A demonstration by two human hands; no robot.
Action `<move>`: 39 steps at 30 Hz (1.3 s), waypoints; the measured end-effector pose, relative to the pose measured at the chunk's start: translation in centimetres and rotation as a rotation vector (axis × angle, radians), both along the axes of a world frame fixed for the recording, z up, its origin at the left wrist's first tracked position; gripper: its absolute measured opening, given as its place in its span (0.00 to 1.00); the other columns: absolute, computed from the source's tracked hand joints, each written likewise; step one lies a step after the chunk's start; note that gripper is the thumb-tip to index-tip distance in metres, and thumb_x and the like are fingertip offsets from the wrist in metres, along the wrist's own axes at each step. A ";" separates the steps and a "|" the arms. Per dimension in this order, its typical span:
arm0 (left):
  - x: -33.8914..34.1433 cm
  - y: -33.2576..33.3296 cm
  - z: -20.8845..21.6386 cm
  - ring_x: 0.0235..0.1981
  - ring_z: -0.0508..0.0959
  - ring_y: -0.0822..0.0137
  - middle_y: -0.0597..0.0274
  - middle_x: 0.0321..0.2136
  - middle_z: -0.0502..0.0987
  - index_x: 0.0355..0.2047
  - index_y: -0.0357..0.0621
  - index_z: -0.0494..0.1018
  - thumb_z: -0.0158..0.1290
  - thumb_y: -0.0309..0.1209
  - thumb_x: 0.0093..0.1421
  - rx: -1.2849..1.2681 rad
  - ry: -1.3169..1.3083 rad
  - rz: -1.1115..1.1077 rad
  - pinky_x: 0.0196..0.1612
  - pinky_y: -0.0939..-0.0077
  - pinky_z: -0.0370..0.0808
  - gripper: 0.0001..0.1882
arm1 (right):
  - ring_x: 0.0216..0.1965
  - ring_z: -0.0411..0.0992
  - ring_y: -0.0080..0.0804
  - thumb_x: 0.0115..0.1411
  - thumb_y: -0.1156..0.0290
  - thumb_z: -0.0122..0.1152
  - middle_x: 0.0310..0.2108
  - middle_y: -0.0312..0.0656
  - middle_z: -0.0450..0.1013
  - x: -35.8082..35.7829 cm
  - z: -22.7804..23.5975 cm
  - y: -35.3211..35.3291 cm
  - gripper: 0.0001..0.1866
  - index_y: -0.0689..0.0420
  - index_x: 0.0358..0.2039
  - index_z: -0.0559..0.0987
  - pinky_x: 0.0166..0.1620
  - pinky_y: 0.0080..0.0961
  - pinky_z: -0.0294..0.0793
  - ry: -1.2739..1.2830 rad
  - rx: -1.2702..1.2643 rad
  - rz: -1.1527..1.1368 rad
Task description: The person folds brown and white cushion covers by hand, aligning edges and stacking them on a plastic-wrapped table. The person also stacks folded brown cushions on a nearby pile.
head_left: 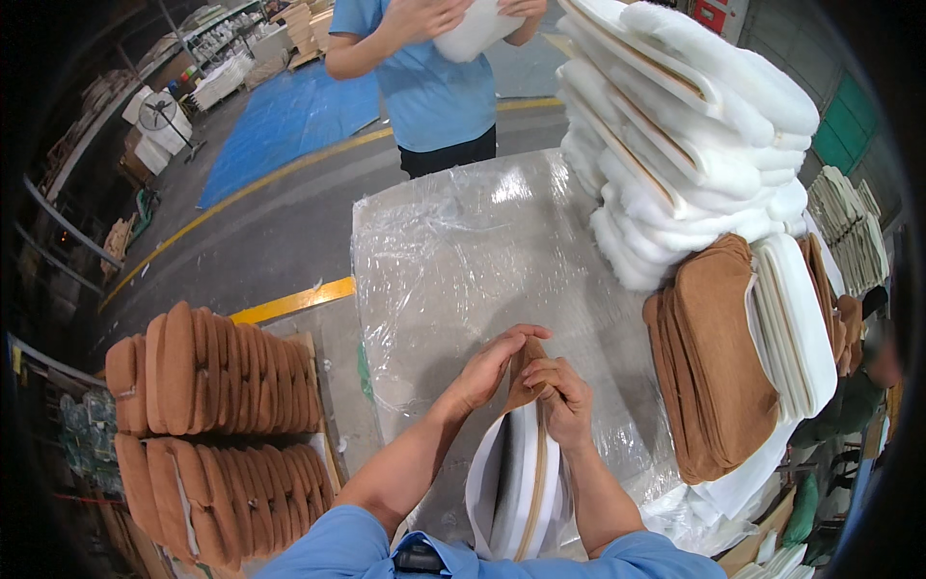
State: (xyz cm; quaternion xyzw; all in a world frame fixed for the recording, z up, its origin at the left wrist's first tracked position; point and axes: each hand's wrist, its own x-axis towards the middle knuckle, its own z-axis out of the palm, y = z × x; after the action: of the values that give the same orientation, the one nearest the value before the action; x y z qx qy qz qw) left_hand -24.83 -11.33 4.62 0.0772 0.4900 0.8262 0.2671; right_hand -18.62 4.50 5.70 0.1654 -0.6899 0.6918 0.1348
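Observation:
In front of my body, I hold a brown fabric cushion cover [527, 372] on edge, with its white inner side [487, 482] facing up toward me. A tan strip runs along the white layers in its opening. My left hand [490, 369] is closed round the far left of the brown end, with its fingers partly hidden behind the fabric. My right hand [564, 394] pinches the right edge of the same end, its fingers bent over the cloth. The near part of the cover rests against my blue shirt.
The work table [434, 261] is wrapped in clear plastic film. White padded pieces [694, 145] tower at its far right, beside stacked brown covers [719, 367] and white pads [796, 328]. Brown cushions [227, 372] stand in rows at left. Across the table a person [439, 96] holds a white pad.

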 end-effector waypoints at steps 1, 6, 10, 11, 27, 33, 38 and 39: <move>0.1 -0.1 0.0 0.39 0.73 0.73 0.67 0.36 0.74 0.60 0.41 0.71 0.37 0.40 0.75 0.013 0.020 -0.012 0.47 0.76 0.72 0.22 | 0.42 0.77 0.33 0.64 0.73 0.62 0.40 0.39 0.81 0.0 0.0 0.0 0.04 0.58 0.36 0.83 0.48 0.28 0.69 -0.004 -0.014 0.005; 0.0 -0.6 0.1 0.43 0.75 0.72 0.64 0.41 0.75 0.62 0.42 0.67 0.42 0.42 0.73 0.060 0.000 -0.068 0.51 0.74 0.73 0.24 | 0.40 0.74 0.30 0.65 0.73 0.62 0.43 0.40 0.81 -0.1 -0.3 0.3 0.06 0.59 0.40 0.84 0.46 0.25 0.69 -0.017 -0.021 0.029; -0.3 -0.9 -0.2 0.48 0.77 0.69 0.59 0.47 0.76 0.63 0.42 0.66 0.43 0.44 0.73 0.022 -0.012 -0.014 0.56 0.71 0.73 0.25 | 0.39 0.72 0.26 0.71 0.63 0.56 0.48 0.41 0.79 -1.7 -1.0 2.1 0.15 0.61 0.47 0.82 0.46 0.24 0.69 -0.193 -0.503 0.129; -0.3 -0.8 -0.4 0.49 0.77 0.68 0.58 0.48 0.76 0.63 0.42 0.66 0.43 0.44 0.73 0.006 -0.008 0.004 0.57 0.70 0.73 0.25 | 0.40 0.71 0.25 0.73 0.59 0.52 0.50 0.41 0.78 -3.2 -1.0 2.8 0.19 0.61 0.50 0.80 0.46 0.24 0.69 -0.213 -0.459 0.082; -6.8 1.9 -5.5 0.52 0.73 0.63 0.54 0.52 0.73 0.63 0.44 0.63 0.35 0.57 0.75 -0.265 0.035 0.240 0.55 0.68 0.70 0.31 | 0.55 0.64 0.30 0.69 0.28 0.28 0.69 0.41 0.59 -12.5 -1.8 -4.1 0.42 0.43 0.70 0.66 0.59 0.32 0.66 -0.425 -0.189 0.092; -7.1 3.4 -3.0 0.55 0.72 0.62 0.51 0.53 0.72 0.59 0.43 0.67 0.35 0.55 0.75 -0.382 -0.059 0.196 0.55 0.68 0.70 0.30 | 0.61 0.58 0.34 0.70 0.29 0.32 0.68 0.44 0.57 -12.0 -3.6 -2.9 0.46 0.55 0.71 0.63 0.66 0.32 0.55 -0.172 -0.132 -0.026; -8.0 3.7 -2.0 0.51 0.74 0.61 0.48 0.55 0.71 0.57 0.40 0.68 0.36 0.52 0.73 -0.542 0.108 0.153 0.56 0.64 0.69 0.29 | 0.68 0.55 0.43 0.72 0.33 0.31 0.69 0.49 0.56 -11.5 -4.1 -3.3 0.44 0.60 0.70 0.63 0.70 0.37 0.50 -0.115 -0.179 -0.080; -8.0 3.9 -1.5 0.49 0.75 0.61 0.48 0.53 0.72 0.57 0.40 0.68 0.36 0.51 0.73 -0.516 0.074 0.204 0.56 0.63 0.69 0.28 | 0.69 0.55 0.44 0.72 0.33 0.31 0.69 0.50 0.56 -11.3 -4.4 -2.9 0.44 0.60 0.70 0.62 0.71 0.37 0.50 -0.126 -0.174 -0.071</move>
State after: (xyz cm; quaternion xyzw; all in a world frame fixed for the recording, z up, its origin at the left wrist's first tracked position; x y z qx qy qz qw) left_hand -32.87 -7.45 3.12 -0.0130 0.6988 0.6934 0.1752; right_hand -29.93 1.58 1.33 0.0844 -0.6396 0.7531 0.1294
